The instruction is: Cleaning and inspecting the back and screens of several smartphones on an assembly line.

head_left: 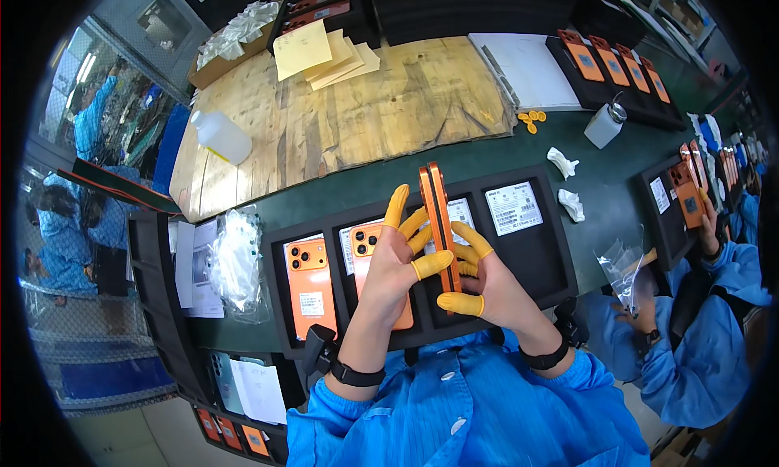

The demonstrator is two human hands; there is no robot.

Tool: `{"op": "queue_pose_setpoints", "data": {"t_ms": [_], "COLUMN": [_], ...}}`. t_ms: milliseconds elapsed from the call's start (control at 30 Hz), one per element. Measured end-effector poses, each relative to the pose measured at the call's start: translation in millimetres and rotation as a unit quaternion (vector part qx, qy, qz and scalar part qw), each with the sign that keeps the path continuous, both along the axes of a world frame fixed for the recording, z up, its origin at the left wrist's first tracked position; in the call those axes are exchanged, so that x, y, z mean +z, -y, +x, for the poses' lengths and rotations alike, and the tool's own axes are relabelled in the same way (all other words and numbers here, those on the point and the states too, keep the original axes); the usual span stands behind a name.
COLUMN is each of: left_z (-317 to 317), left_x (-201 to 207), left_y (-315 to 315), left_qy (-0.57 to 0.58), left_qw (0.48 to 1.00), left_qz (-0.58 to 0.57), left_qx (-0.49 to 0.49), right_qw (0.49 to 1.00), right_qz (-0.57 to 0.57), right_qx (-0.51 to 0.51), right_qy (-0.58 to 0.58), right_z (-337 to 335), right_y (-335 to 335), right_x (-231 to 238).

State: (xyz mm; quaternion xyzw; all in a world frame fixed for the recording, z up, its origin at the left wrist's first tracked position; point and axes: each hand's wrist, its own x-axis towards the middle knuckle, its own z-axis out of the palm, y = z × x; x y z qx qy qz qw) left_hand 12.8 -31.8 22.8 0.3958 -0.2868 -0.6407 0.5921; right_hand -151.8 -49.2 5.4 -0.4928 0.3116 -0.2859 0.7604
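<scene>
left hand [395, 264]: fingers spread, not fully curled, tips in yellow finger cots. They press the left face of the held phone; index points up beside its top. Black band on the wrist.
right hand [487, 284]: fingers partly curled, also in yellow cots, gripping the right face and lower edge of the same phone. Thumb lies across near the bottom end.
held phone [439, 223]: orange, upright and edge-on to the camera, pinched between both hands above the black tray. Looks like two thin orange layers side by side; can't tell if it is one phone or two.
black tray [552, 260]: long foam tray with slots, on the green bench right in front of the person.
tray phones [309, 284]: two orange phones lying face down in the left slots, camera ends away from the person; the second is partly under the left hand.
label cards [513, 208]: white printed cards in the right slots.
wooden board [365, 118]: behind the tray, carrying a white plastic bottle [221, 136] and yellow paper sheets [320, 53].
co-worker's hand [707, 223]: at right, blue sleeve, on another tray of orange phones.
</scene>
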Motion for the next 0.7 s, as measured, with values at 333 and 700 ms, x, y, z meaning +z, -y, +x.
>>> {"op": "queue_pose_setpoints", "data": {"t_ms": [333,700], "left_z": [21,28], "left_x": [4,7], "left_y": [0,-23], "left_qy": [0.028,0.322], "left_qw": [0.996,0.904], "left_qz": [-0.036,-0.276], "left_qx": [-0.070,-0.045], "right_qw": [0.991,0.934], "right_qz": [-0.131,-0.295], "right_qx": [0.031,0.198], "right_qy": [0.006,-0.050], "right_z": [6,12], "right_y": [-2,48], "right_x": [0,5]}}
